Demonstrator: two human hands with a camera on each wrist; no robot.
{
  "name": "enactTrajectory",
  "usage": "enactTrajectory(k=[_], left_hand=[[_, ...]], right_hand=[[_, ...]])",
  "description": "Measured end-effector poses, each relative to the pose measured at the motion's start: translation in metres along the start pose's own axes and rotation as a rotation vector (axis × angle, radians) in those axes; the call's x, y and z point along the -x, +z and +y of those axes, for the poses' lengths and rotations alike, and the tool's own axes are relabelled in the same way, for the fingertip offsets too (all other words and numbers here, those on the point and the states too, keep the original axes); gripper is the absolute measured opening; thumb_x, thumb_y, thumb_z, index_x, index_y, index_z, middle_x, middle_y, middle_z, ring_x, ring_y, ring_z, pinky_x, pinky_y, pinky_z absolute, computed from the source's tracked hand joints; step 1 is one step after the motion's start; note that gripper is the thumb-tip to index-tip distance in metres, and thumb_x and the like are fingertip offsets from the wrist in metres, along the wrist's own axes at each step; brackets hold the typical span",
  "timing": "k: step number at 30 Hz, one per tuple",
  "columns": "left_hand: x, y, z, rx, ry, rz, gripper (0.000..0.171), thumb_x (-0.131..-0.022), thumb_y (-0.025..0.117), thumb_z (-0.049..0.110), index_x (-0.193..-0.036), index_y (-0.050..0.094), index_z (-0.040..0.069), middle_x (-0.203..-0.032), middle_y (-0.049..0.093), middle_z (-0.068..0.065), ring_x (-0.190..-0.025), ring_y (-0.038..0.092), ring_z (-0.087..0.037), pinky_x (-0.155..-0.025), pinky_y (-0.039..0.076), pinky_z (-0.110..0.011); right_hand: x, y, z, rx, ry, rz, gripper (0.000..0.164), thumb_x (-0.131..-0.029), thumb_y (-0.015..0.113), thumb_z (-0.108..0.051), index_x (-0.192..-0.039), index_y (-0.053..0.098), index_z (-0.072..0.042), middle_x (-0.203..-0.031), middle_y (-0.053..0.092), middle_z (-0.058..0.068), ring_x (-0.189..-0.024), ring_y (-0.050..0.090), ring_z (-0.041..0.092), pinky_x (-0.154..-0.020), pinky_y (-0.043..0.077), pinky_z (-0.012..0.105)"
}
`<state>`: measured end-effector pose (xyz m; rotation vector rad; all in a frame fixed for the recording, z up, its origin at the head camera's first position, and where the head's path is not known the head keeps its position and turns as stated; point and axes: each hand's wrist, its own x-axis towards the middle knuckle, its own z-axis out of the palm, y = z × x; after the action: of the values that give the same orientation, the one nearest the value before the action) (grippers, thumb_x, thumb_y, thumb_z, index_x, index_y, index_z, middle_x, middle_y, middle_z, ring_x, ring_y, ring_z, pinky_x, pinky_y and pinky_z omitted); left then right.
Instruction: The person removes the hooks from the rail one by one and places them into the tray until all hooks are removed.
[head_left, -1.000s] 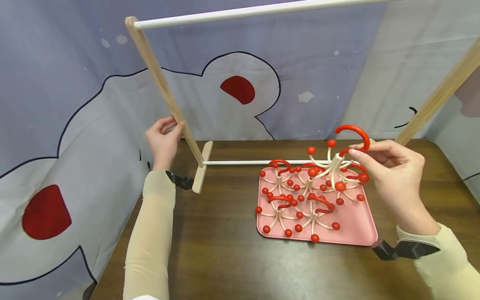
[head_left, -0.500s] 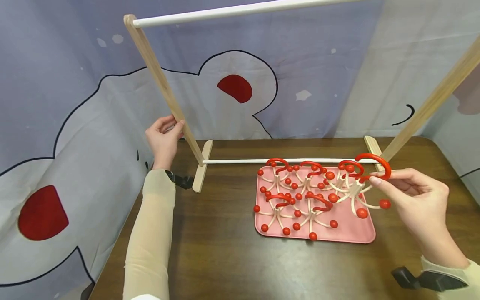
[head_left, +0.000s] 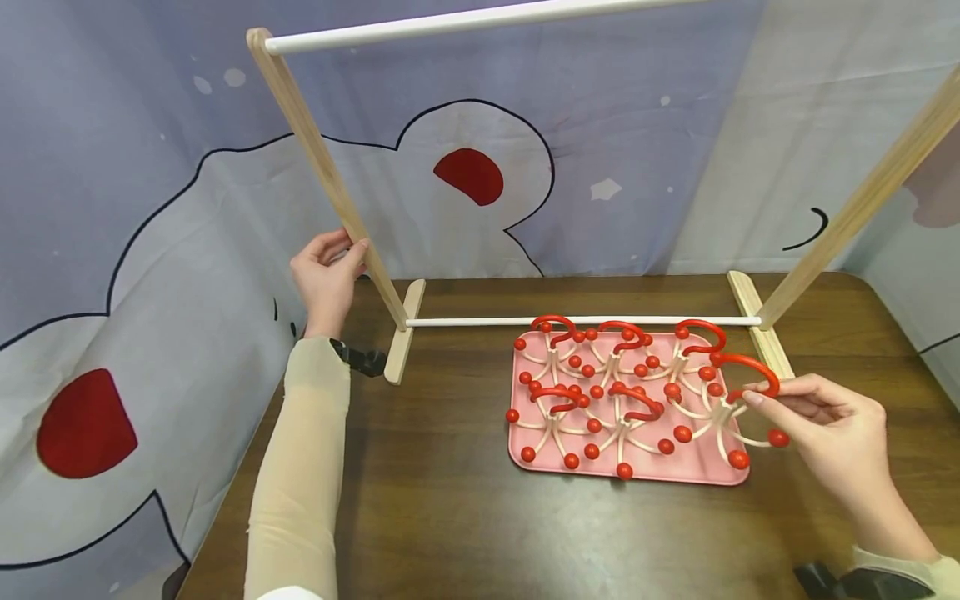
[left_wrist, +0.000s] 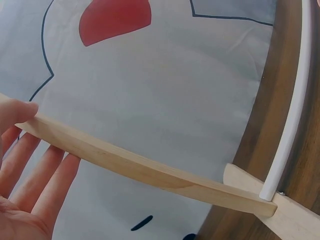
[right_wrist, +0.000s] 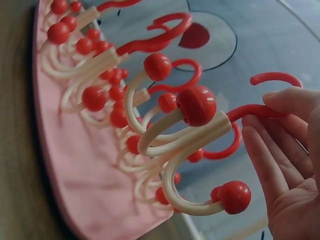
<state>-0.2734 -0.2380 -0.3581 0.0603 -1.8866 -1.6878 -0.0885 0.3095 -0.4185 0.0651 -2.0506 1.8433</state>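
My right hand (head_left: 836, 425) pinches the red hook of a cream multi-arm hanger (head_left: 722, 410) whose curved arms end in red balls. That hanger is over the right front corner of the pink tray (head_left: 697, 467); whether it touches the tray I cannot tell. In the right wrist view, thumb and fingers meet on the hook (right_wrist: 257, 111). Several hangers of the same kind, such as one at the front left (head_left: 553, 423), sit upright on the tray, hooks upward. My left hand (head_left: 327, 271) grips the rack's left wooden post (head_left: 330, 179), thumb on one side, fingers on the other (left_wrist: 150, 172).
The rack has a white top bar (head_left: 450, 23), a white lower bar (head_left: 480, 322) just behind the tray, and a right wooden post (head_left: 862, 196). Its wooden feet (head_left: 405, 333) stand on the brown table (head_left: 442, 500). A patterned curtain (head_left: 622, 108) hangs behind.
My right hand has carried the hanger from above the tray's back right, rightward and then down toward its front right corner. The left hand keeps its grip on the post.
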Motion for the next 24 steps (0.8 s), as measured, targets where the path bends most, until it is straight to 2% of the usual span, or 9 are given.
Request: enactTrajectory(k=[8, 15, 24], left_hand=[[0.000, 0.000, 0.000, -0.012, -0.005, -0.001, 0.025, -0.087, 0.084, 0.013, -0.110, 0.077, 0.005, -0.104, 0.076, -0.009, -0.089, 0.073, -0.016, -0.071, 0.063, -0.029], [0.000, 0.002, 0.002, 0.019, -0.028, -0.005, 0.027, -0.086, 0.084, 0.010, -0.111, 0.076, 0.003, -0.105, 0.075, -0.012, -0.088, 0.073, -0.016, -0.068, 0.063, -0.028], [0.001, 0.002, 0.001, 0.028, -0.024, -0.013, 0.027, -0.087, 0.084, 0.010, -0.112, 0.076, 0.003, -0.106, 0.075, -0.013, -0.085, 0.074, -0.017, -0.071, 0.063, -0.031]], right_hand=[[0.005, -0.001, 0.024, 0.015, 0.034, -0.039, 0.016, -0.078, 0.077, 0.023, -0.089, 0.068, 0.015, -0.082, 0.077, 0.002, -0.074, 0.074, 0.010, -0.048, 0.056, 0.019], [0.006, -0.001, 0.038, -0.099, 0.034, -0.045, 0.019, -0.076, 0.074, 0.027, -0.091, 0.068, 0.017, -0.085, 0.077, 0.006, -0.079, 0.075, 0.011, -0.058, 0.059, 0.018], [0.008, -0.001, 0.046, -0.121, 0.098, -0.095, 0.018, -0.079, 0.074, 0.025, -0.093, 0.069, 0.016, -0.086, 0.077, 0.008, -0.081, 0.075, 0.013, -0.061, 0.060, 0.020]])
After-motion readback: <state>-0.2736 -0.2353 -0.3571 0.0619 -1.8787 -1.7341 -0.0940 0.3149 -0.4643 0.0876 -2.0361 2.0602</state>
